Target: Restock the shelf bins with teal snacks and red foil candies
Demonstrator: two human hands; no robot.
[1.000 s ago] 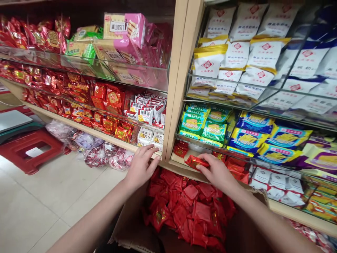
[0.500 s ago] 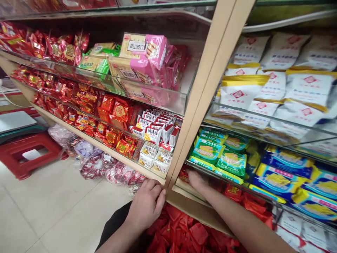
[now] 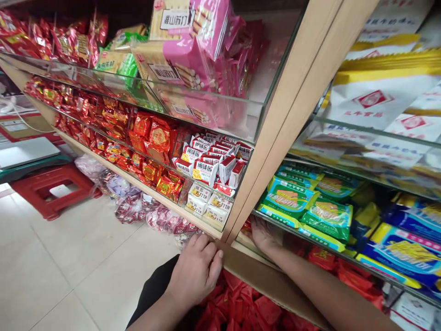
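My left hand is closed over the near corner of an open cardboard box, its fingers curled on the rim. Inside the box lies a heap of small red wrapped packets. My right hand reaches across the box into the low compartment under the glass shelf, just right of the wooden upright. Its fingertips are mostly hidden there, beside a few red packets; whether it holds any cannot be made out.
Green biscuit packs and blue packs lie on the glass shelf above my right hand. A wooden upright divides the shelves. Left of it are small white-and-red packs. Bagged goods and a red stool stand on the floor.
My view has moved closer to the shelves and shifted, so the upright and packs look larger. My left hand stays on the box rim; my right hand remains in the low compartment.
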